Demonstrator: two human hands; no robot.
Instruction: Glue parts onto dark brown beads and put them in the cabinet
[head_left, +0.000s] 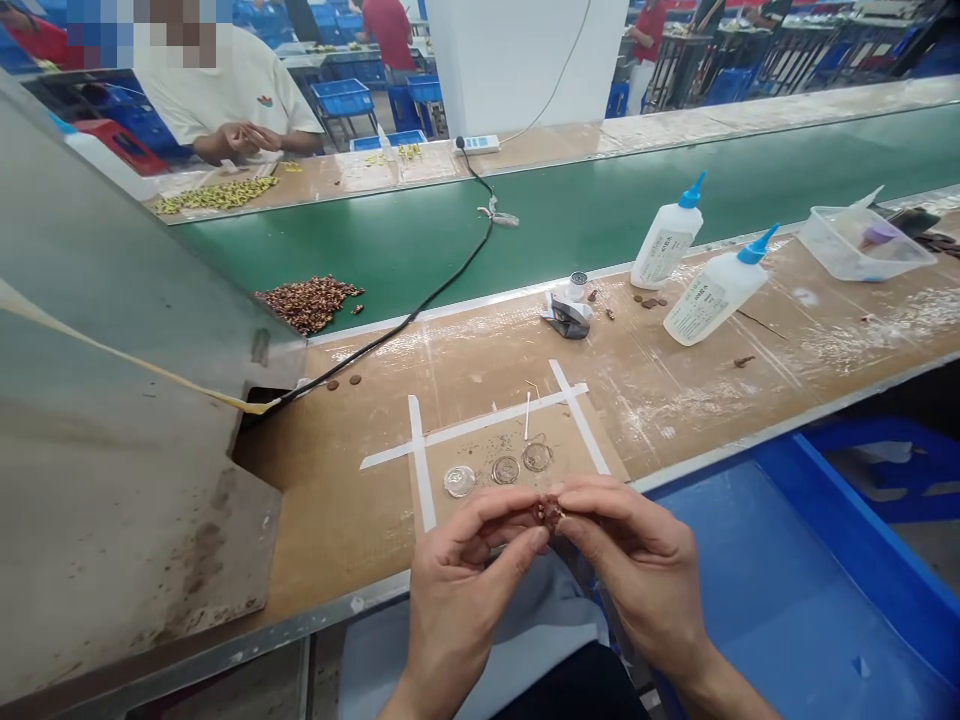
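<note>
In the head view, with clock directions taken from the fingertips, a small reddish-brown piece (551, 513) is held in the air above the near edge of the table (495, 350). It is pinched from one side by the left hand (461, 590) and from the other by the right hand (649, 560); the thumb and forefinger of each are closed on it, and its shape is largely hidden by them. The remaining fingers are curled in loosely.

Between nine and ten o'clock a clear disc (459, 481) is seen on the sheet, with two darker discs (505, 469) following round towards twelve. A cotton swab (527, 415) is laid at twelve, inside white tape strips (421, 470). At ten o'clock a heap of brown pieces (307, 303) is spread on the green belt (585, 240). Two white bottles (667, 245) with blue nozzles are placed between one and two o'clock.

The step in hand is judged to be close fingertip work on the piece, perhaps pressing or adjusting; which cannot be told. For the next move, a light, steady pinch from both sides seems called for, with the piece kept aligned between the fingertips.
</note>
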